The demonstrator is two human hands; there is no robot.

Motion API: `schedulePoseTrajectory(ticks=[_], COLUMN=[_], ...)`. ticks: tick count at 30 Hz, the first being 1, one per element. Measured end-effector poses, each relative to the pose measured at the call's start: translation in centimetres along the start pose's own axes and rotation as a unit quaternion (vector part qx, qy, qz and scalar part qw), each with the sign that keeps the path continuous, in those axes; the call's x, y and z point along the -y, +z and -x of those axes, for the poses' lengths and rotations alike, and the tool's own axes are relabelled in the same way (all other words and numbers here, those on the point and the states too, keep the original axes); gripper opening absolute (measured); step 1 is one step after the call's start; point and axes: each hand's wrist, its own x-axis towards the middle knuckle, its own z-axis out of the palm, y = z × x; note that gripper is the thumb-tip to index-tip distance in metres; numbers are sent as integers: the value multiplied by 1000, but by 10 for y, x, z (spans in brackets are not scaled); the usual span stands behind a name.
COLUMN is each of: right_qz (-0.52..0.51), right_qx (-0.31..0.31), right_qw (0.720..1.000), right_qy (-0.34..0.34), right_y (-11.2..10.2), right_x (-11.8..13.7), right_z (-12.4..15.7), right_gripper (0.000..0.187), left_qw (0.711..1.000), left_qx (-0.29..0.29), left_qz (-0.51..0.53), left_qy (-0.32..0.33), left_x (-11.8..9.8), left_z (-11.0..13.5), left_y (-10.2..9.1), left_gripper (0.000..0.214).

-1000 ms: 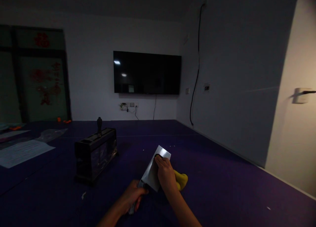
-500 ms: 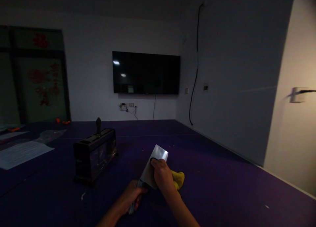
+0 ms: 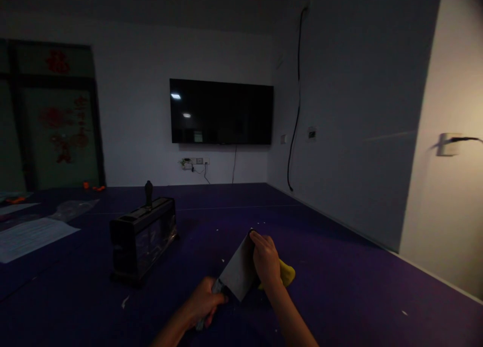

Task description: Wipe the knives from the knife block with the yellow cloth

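Note:
My left hand [image 3: 204, 302] is closed round the handle of a broad steel cleaver [image 3: 236, 274], whose blade points up and away from me. My right hand [image 3: 266, 259] presses a yellow cloth [image 3: 286, 274] against the far end of the blade, fingers curled over its top edge. Both hands are low in the middle of the view, above a dark purple floor [image 3: 339, 286].
A black knife block [image 3: 141, 239] with one dark handle standing up in it sits to the left. Papers and plastic sheets [image 3: 33, 231] lie at far left. A wall-mounted television [image 3: 221, 111] hangs ahead. White walls close in on the right.
My right hand with the cloth has slid up the blade to its far tip. The blade has tilted, now showing less bright surface.

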Motion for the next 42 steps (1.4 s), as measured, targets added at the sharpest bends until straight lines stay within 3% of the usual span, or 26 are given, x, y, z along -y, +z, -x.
schedulePoseTrajectory(ticks=[6,12,21,29,42], right_qz=[17,24,-5,5,-16], right_qx=[-21,3,78,126,233], right_qw=[1000,999,996,990,971], right_qy=[-11,-21,-46,-56,-54], right_y=[0,8,26,28,27], right_x=[-2,2,26,43,49], right_z=[0,6,15,18,17], right_gripper=[46,48,45,44,41], left_qw=[999,1000,999,999,997], left_qx=[15,-7,-25,-17,-35], left_qz=[-30,-19,40,48,72], left_qy=[8,4,22,18,11], left_x=[-1,1,5,-3,-4], left_z=[0,1,-2,4,4], left_y=[-1,-1,-4,-5,-3], left_gripper=[4,5,22,18,16])
